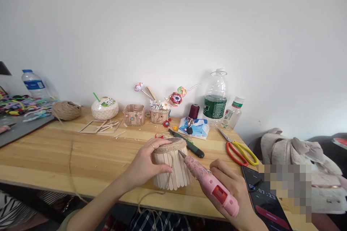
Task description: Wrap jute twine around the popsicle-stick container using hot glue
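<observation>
My left hand (146, 160) is closed around a round container of wooden craft sticks (176, 173), fingers over its top and thumb on its side. Twine (171, 145) is coiled around the container's upper edge. A loose strand hangs down its side, past the table's front edge. In my right hand (233, 184) is a pink hot glue gun (208, 180), gripped by its body. The gun's nozzle points at the sticks just below the twine; whether it touches cannot be told. Behind the container lies a dark green utility knife (189, 146).
Scissors (241, 151) and a phone (262, 198) lie at the right. Along the wall stand a large bottle (216, 101), a thread spool (193, 111), a decorated basket (135, 115), a coconut (105, 109) and a twine ball (67, 110). Loose sticks (105, 126) lie left.
</observation>
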Demonstrator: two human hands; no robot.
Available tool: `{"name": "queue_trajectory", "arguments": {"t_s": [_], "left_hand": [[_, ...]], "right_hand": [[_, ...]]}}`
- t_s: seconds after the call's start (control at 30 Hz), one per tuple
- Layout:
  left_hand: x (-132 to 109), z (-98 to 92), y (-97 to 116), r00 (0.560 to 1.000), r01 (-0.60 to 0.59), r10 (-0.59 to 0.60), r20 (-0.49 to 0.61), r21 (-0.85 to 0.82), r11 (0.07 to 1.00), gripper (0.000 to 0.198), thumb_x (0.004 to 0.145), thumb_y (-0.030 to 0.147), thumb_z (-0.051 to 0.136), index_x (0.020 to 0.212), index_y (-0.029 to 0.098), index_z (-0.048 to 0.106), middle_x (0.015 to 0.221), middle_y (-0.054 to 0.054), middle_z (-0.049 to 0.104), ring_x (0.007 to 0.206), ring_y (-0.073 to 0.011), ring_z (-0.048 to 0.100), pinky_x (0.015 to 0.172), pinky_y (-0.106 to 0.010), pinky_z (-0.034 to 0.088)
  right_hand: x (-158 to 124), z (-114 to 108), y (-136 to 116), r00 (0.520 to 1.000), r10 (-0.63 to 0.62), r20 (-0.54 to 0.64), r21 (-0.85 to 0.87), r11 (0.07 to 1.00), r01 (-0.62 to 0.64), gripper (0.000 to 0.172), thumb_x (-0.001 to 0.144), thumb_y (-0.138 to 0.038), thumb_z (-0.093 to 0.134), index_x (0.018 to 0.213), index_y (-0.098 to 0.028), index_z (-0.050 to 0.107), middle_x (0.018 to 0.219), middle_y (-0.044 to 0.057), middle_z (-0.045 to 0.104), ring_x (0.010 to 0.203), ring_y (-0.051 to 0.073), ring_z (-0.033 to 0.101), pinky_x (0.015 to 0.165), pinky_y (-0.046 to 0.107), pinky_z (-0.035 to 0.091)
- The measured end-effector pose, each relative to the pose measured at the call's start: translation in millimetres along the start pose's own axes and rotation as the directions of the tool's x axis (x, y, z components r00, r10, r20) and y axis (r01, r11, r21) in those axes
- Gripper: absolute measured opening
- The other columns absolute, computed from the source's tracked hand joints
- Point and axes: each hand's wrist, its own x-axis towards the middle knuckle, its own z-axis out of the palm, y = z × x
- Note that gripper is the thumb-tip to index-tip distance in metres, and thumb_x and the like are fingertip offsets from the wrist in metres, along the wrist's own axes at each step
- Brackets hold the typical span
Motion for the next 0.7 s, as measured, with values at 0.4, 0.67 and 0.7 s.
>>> {"name": "queue_trajectory", "arguments": {"t_s": [0.4, 0.67, 0.7], "left_hand": [[-3.0, -3.5, 3.3, 0.999, 0.042, -0.042, 0.019, -0.053, 0.998, 0.052, 0.059, 0.024, 0.081, 0.108, 0.021, 0.062, 0.115, -0.007, 0.062, 0.111, -0.0275, 0.054, 0.098, -0.038, 0.038], [-3.2, -4.4, -1.2, 0.996, 0.081, -0.079, 0.030, -0.075, 0.994, 0.053, 0.060, 0.028, 0.079, 0.110, 0.020, 0.061, 0.118, -0.009, 0.061, 0.112, -0.0283, 0.052, 0.099, -0.039, 0.037], [-3.4, -4.6, -1.8, 0.996, 0.084, -0.082, 0.030, -0.078, 0.993, 0.053, 0.060, 0.029, 0.079, 0.110, 0.020, 0.061, 0.118, -0.009, 0.060, 0.112, -0.0284, 0.052, 0.098, -0.039, 0.037]], "right_hand": [[1.8, 1.7, 3.0, 1.000, -0.012, -0.028, -0.026, 1.000, 0.011, 0.027, 0.087, -0.015, 0.045, 0.060, -0.017, 0.047, 0.060, 0.001, 0.044, 0.051, 0.009, 0.046, 0.044, 0.021, 0.034], [-6.3, 9.2, 13.1, 0.998, 0.056, 0.011, -0.038, 0.998, -0.056, 0.021, 0.086, -0.018, 0.051, 0.066, -0.016, 0.057, 0.060, 0.000, 0.044, 0.054, 0.011, 0.047, 0.046, 0.023, 0.035], [-6.9, 10.0, 14.3, 0.998, 0.060, 0.012, -0.035, 0.998, -0.060, 0.020, 0.086, -0.017, 0.051, 0.068, -0.016, 0.058, 0.061, 0.000, 0.044, 0.054, 0.011, 0.047, 0.047, 0.023, 0.035]]}}
